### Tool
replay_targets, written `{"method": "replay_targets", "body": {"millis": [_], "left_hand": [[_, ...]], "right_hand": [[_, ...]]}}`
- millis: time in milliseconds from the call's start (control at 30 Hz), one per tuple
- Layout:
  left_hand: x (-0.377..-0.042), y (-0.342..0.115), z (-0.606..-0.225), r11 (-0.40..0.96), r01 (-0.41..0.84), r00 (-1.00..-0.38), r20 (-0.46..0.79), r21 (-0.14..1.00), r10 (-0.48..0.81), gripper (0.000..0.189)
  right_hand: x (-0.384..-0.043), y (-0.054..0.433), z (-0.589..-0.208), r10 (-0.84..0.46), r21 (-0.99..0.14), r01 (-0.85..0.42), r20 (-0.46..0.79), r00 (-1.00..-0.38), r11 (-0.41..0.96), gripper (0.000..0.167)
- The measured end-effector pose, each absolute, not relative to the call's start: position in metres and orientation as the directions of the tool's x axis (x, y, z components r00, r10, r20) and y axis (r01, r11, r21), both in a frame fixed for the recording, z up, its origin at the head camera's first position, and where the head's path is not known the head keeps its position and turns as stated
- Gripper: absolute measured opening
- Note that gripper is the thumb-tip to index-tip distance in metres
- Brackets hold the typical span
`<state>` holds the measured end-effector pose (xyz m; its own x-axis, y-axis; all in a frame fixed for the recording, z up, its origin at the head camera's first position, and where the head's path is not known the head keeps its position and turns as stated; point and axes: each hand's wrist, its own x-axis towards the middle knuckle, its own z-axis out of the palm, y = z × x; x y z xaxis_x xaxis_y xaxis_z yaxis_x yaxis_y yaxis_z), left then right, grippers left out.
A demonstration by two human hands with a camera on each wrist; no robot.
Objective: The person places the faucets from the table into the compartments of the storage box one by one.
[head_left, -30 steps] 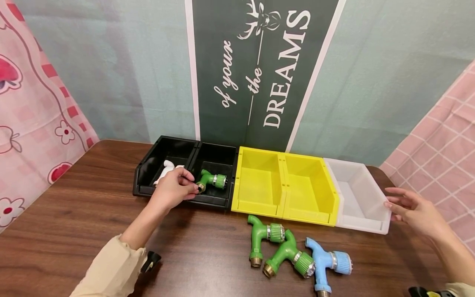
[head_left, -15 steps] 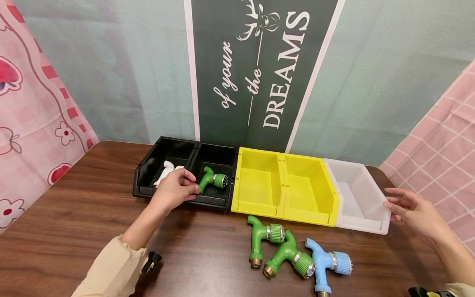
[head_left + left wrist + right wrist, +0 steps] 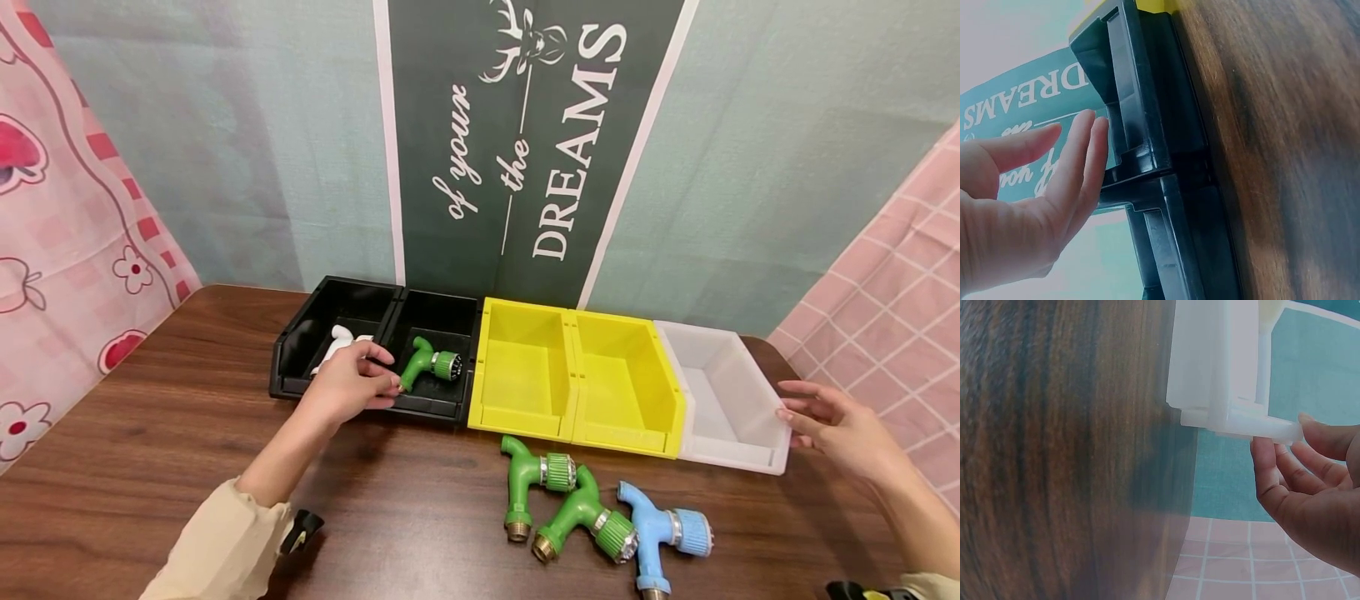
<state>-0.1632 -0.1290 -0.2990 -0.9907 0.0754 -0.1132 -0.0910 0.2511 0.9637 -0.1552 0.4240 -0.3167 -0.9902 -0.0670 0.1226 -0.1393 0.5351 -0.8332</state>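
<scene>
Green tap (image 3: 422, 363) lies in a black bin (image 3: 431, 407), just right of the parted thumb and fingers of the nearer left hand (image 3: 351, 382), tap body slanting away from them; right hand (image 3: 840, 429) pinches the white bin (image 3: 753, 396).

On the far side, a dark green panel (image 3: 487, 133) before me bears sideways white words: "DREAMS" (image 3: 579, 142) at right, "the" (image 3: 515, 164) mid-panel and, in curling script, seemingly "of your" (image 3: 460, 152) at left.
</scene>
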Motion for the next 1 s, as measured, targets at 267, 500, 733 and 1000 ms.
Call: {"method": "replay_targets", "body": {"millis": [267,500,733,1000], "left_hand": [[-0.162,-0.134,-0.297,0.29,-0.097,-0.99,-0.122,0.952,0.07,0.026],[-0.161,-0.141,-0.295,0.321,-0.097,-0.991,-0.12,0.942,0.054,0.029],[-0.159,-0.149,-0.294,0.353,-0.067,-0.994,-0.094,0.933,0.06,0.029],[-0.158,-0.16,-0.292,0.401,-0.038,-0.996,-0.069,0.915,0.062,0.029]], "right_hand": [[-0.155,0.423,-0.317,-0.067,-0.836,-0.14,0.123,-0.99,0.531,0.043],[-0.154,0.423,-0.317,-0.069,-0.829,-0.144,0.128,-0.989,0.541,0.043],[-0.154,0.423,-0.318,-0.064,-0.834,-0.14,0.125,-0.99,0.534,0.043],[-0.155,0.424,-0.318,-0.068,-0.851,-0.146,0.129,-0.989,0.505,0.043]]}}
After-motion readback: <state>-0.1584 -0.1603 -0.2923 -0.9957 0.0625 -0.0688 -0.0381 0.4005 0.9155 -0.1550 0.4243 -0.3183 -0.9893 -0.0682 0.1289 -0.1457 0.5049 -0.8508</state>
